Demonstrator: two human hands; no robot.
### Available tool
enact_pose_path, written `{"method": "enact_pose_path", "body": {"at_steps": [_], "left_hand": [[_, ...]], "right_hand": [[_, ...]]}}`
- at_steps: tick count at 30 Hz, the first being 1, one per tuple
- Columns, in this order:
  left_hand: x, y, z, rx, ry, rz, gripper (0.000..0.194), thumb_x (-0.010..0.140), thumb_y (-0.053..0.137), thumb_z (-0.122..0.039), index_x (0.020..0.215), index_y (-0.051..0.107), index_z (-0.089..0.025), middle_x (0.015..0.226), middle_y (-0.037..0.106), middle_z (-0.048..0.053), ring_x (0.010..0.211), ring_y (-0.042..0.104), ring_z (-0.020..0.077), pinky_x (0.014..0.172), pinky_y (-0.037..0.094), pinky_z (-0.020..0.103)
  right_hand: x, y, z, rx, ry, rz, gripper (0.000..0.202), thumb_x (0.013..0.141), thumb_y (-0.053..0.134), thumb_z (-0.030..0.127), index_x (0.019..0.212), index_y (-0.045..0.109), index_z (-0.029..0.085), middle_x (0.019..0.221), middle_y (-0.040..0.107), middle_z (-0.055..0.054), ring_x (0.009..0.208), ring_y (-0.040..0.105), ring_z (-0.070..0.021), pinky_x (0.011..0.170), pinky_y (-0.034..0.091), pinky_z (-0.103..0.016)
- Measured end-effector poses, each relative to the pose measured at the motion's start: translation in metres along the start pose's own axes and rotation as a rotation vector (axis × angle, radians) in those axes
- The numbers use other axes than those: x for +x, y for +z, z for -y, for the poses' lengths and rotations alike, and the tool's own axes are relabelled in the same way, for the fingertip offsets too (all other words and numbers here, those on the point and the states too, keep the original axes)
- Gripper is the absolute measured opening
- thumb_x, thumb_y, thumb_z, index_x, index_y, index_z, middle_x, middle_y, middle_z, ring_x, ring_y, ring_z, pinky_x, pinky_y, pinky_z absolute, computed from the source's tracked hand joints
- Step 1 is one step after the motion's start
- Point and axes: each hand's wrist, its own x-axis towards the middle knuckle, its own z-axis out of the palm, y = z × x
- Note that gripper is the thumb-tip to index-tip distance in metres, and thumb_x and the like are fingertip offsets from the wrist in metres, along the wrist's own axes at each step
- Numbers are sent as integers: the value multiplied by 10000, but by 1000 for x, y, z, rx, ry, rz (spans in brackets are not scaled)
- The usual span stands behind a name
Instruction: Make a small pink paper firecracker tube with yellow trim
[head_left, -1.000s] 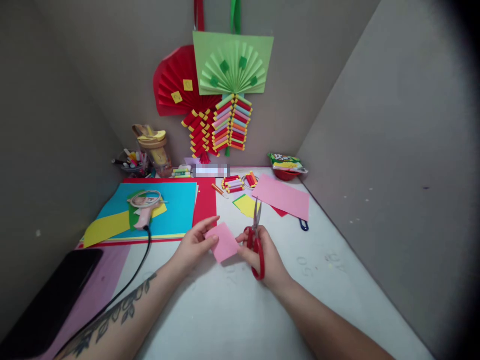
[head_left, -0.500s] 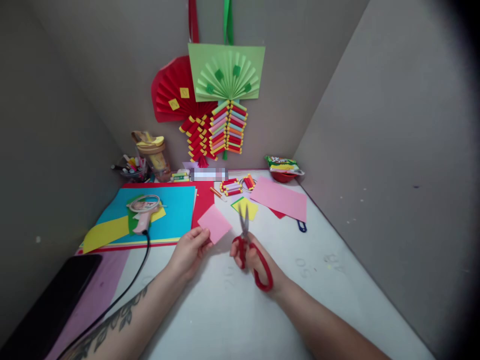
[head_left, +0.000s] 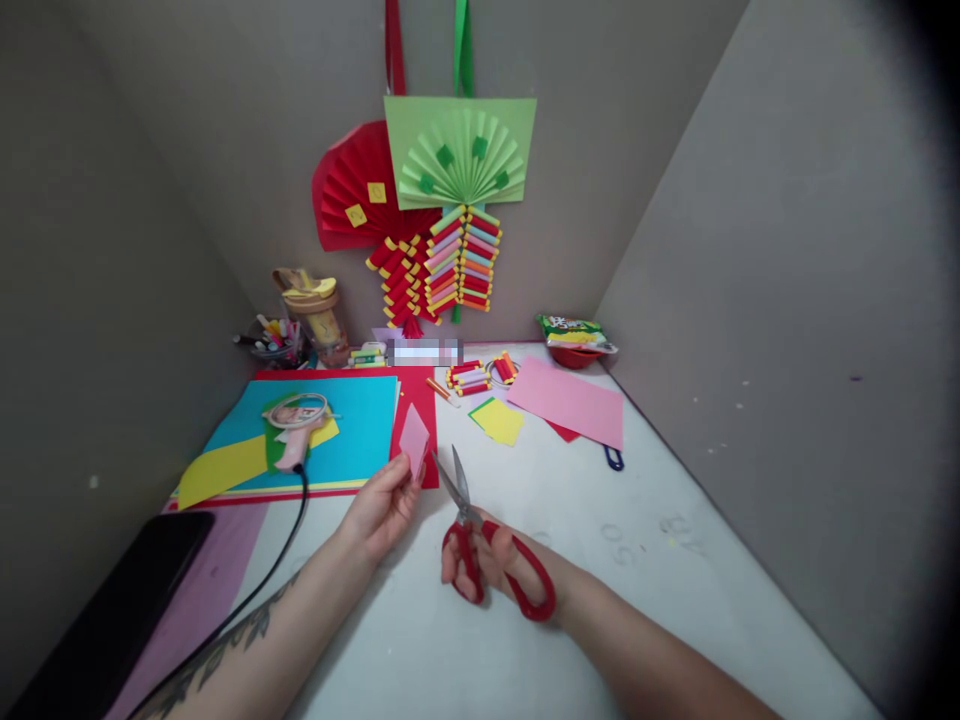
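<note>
Between its thumb and fingers, my left hand (head_left: 386, 505) pinches a small pink piece of paper (head_left: 415, 441), turned nearly edge-on so it looks narrow. My right hand (head_left: 499, 560) grips red-handled scissors (head_left: 466, 515) with fingers through both loops. The scissor blades stand apart and point up and left, with their tips close to the right of the pink paper. Whether a tip touches the paper I cannot tell. Beyond the hands lie a yellow paper piece (head_left: 497, 421) and a larger pink sheet (head_left: 574, 402) on the white table (head_left: 420, 640).
A pink glue gun (head_left: 296, 445) with a black cable rests on blue paper (head_left: 360, 430) at left. A black phone-like slab (head_left: 120, 610) lies nearer. Behind stand a pen holder (head_left: 274, 345) and a cup (head_left: 322, 325). Paper fan decorations (head_left: 465, 160) hang on the back wall.
My left hand has turned the pink paper from facing me to nearly edge-on. The scissors have moved left and down toward it, their blades spread wider. The whole view has shifted slightly.
</note>
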Motion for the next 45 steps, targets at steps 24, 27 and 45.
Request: {"method": "enact_pose_path", "body": {"at_steps": [24, 27, 45], "left_hand": [[-2, 4, -5, -79, -8, 1, 183, 893, 397, -54, 857, 576, -61, 746, 681, 103, 660, 685, 150, 540, 572, 178], [-5, 7, -5, -55, -13, 12, 188, 897, 389, -58, 855, 573, -58, 753, 683, 112, 655, 684, 154, 538, 575, 191], [1, -3, -2, -54, 13, 101, 217, 875, 401, -22, 821, 603, -81, 730, 694, 89, 633, 678, 136, 594, 580, 213]], "right_hand": [[2, 4, 4, 12, 107, 4, 675, 699, 302, 807, 882, 394, 164, 792, 587, -90, 545, 479, -100, 502, 352, -238], [4, 6, 8, 31, 146, 17, 696, 651, 323, 840, 847, 370, 174, 759, 585, -84, 537, 473, -100, 497, 350, -237], [3, 6, 7, 13, 150, 40, 740, 625, 336, 855, 871, 385, 159, 769, 578, -78, 530, 460, -90, 497, 347, -237]]}}
